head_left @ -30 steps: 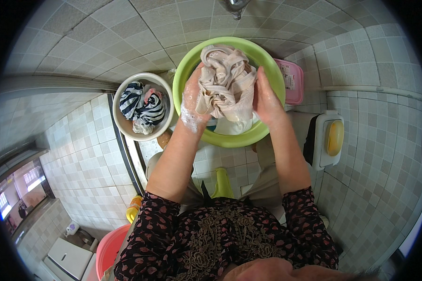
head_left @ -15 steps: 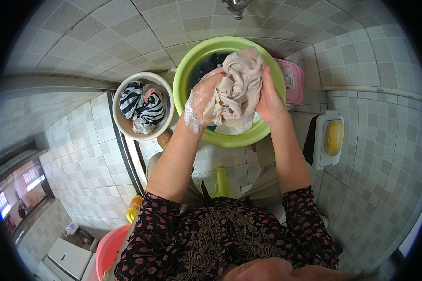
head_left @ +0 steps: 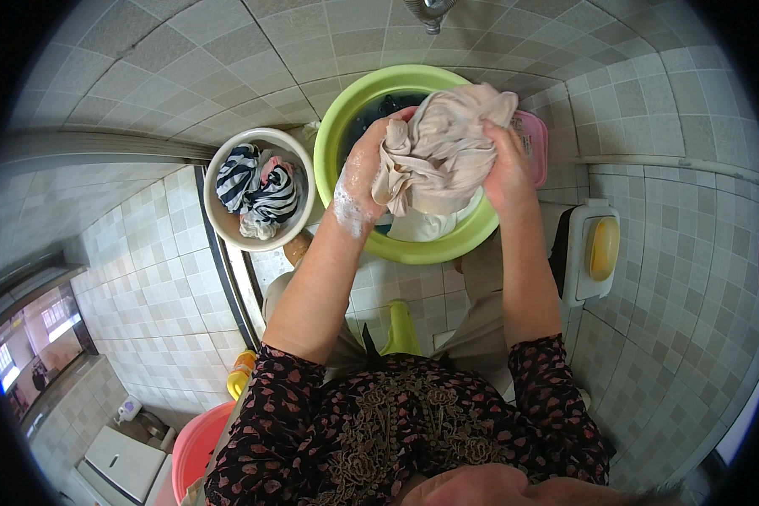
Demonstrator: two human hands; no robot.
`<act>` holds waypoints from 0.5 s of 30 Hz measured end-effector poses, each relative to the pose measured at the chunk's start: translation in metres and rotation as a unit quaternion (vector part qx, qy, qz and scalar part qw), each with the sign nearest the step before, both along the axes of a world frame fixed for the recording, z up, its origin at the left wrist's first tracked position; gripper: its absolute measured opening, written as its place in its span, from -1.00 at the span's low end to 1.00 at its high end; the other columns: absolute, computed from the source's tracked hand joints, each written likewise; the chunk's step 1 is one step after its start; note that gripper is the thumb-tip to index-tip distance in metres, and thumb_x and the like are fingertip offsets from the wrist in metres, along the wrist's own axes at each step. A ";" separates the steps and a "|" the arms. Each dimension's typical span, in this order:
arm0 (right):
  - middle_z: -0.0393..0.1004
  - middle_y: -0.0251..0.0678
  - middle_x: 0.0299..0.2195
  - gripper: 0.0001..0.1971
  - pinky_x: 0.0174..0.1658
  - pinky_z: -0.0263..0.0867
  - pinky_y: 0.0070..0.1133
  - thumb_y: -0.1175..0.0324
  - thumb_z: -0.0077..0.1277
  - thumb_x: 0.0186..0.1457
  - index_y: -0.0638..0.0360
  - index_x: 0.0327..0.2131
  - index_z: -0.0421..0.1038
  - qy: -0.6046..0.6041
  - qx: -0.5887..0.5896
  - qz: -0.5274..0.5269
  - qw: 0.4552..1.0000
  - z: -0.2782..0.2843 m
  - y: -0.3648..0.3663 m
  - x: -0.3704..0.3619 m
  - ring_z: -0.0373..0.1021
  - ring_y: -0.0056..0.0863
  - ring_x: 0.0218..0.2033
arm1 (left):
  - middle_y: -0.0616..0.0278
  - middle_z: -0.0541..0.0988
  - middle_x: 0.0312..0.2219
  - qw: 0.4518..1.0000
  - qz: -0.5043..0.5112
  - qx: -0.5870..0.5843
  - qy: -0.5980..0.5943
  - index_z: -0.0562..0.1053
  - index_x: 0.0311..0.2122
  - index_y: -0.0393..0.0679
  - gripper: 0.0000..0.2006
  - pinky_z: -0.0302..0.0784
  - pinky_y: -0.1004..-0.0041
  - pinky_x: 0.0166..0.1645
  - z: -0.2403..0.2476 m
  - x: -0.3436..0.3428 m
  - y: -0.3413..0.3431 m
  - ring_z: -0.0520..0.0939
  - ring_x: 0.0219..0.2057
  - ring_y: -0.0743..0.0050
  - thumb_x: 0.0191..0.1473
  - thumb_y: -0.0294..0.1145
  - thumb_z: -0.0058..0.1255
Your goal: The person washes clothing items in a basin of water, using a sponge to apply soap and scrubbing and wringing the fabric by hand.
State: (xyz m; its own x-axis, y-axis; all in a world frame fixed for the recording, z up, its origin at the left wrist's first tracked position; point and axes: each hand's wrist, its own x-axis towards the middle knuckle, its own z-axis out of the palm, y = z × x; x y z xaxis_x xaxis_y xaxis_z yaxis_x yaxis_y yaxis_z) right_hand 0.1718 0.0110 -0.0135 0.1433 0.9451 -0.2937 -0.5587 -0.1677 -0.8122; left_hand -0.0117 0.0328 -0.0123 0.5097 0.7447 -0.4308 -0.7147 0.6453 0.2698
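Note:
Over a large lime-green basin [head_left: 335, 190] I hold up a bunched, wet-looking pale beige garment [head_left: 451, 139] between both hands. My left hand [head_left: 369, 164], with suds on the wrist, is closed round its left side; some of those fingers are hidden behind the cloth. On the other side, my right hand [head_left: 508, 169] grips the garment's right edge. Dark cloth [head_left: 384, 108] lies in the basin's dark water at the far left. A white cloth [head_left: 422, 226] lies in the near part of the basin.
A smaller off-white basin [head_left: 306, 198] at the left holds striped black-and-white clothes [head_left: 261, 190]. A pink box [head_left: 534, 148] stands right of the green basin. Nearer on the right is a white case holding yellow soap [head_left: 602, 249]. A tap [head_left: 430, 13] juts from the far wall.
The beige garment has been spread wider and shifted right. My right hand has moved right and its fingers have curled onto the cloth's edge.

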 end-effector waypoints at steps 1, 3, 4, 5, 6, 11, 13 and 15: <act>0.39 -0.24 -0.13 -0.65 0.00 0.25 -0.50 0.42 -0.08 0.05 0.29 -0.05 0.30 -0.006 0.005 -0.035 0.999 0.001 0.001 0.005 0.33 -0.44 -0.10 | 0.14 0.53 -0.23 1.000 -0.017 -0.011 0.007 0.40 -0.11 -0.25 -0.68 0.48 0.40 -0.08 0.005 -0.001 0.000 0.56 -0.26 0.34 0.14 -0.22 -0.14; 0.38 -0.25 -0.14 -0.65 0.00 0.24 -0.50 0.45 -0.10 0.04 0.29 -0.06 0.30 -0.017 0.022 -0.055 0.998 -0.004 0.006 0.019 0.33 -0.45 -0.11 | 0.15 0.54 -0.26 0.996 -0.082 -0.025 -0.004 0.39 -0.11 -0.23 -0.64 0.49 0.40 -0.09 0.004 -0.001 -0.001 0.57 -0.27 0.35 0.15 -0.15 -0.13; 0.38 -0.26 -0.14 -0.65 0.00 0.24 -0.50 0.46 -0.11 0.03 0.29 -0.06 0.30 -0.021 0.029 -0.063 0.997 -0.004 0.007 0.020 0.33 -0.45 -0.11 | 0.15 0.54 -0.27 0.996 -0.088 -0.029 0.017 0.40 -0.12 -0.24 -0.65 0.49 0.41 -0.11 0.003 0.001 -0.002 0.57 -0.28 0.36 0.15 -0.16 -0.13; 0.38 -0.26 -0.14 -0.65 0.00 0.24 -0.50 0.47 -0.10 0.02 0.30 -0.06 0.30 -0.046 0.045 -0.071 0.995 -0.003 0.007 0.020 0.33 -0.45 -0.11 | 0.15 0.54 -0.27 0.994 -0.095 -0.032 0.037 0.40 -0.12 -0.24 -0.65 0.50 0.42 -0.12 0.002 0.005 -0.003 0.57 -0.29 0.37 0.15 -0.16 -0.12; 0.38 -0.26 -0.14 -0.64 0.00 0.24 -0.50 0.48 -0.10 0.01 0.30 -0.06 0.30 -0.071 0.060 -0.079 0.993 -0.002 0.007 0.020 0.33 -0.45 -0.10 | 0.16 0.54 -0.28 0.992 -0.102 -0.035 0.057 0.41 -0.13 -0.25 -0.66 0.51 0.43 -0.14 0.000 0.008 -0.004 0.58 -0.31 0.38 0.15 -0.17 -0.11; 0.37 -0.26 -0.11 -0.62 0.00 0.23 -0.48 0.51 -0.15 -0.03 0.31 -0.06 0.30 -0.191 0.133 -0.044 0.971 0.013 0.003 0.000 0.32 -0.43 -0.09 | 0.13 0.53 -0.33 0.993 0.006 -0.016 0.119 0.43 -0.23 -0.28 -0.75 0.54 0.37 -0.22 -0.020 0.010 -0.006 0.58 -0.36 0.33 0.13 -0.39 -0.28; 0.37 -0.25 -0.10 -0.62 0.00 0.22 -0.47 0.51 -0.16 -0.04 0.30 -0.07 0.31 -0.234 0.178 0.044 0.955 0.017 -0.013 -0.015 0.32 -0.41 -0.09 | 0.13 0.53 -0.34 0.990 0.076 -0.037 0.111 0.43 -0.26 -0.27 -0.75 0.53 0.36 -0.22 -0.032 0.009 -0.002 0.58 -0.36 0.31 0.13 -0.38 -0.30; 0.37 -0.20 -0.11 -0.65 -0.02 0.24 -0.46 0.40 -0.11 -0.03 0.22 -0.11 0.34 -0.309 0.274 0.147 0.899 0.013 -0.031 -0.035 0.34 -0.40 -0.11 | 0.15 0.54 -0.35 0.986 0.121 -0.062 0.096 0.42 -0.32 -0.23 -0.77 0.51 0.33 -0.27 -0.033 0.010 0.002 0.57 -0.38 0.33 0.11 -0.36 -0.29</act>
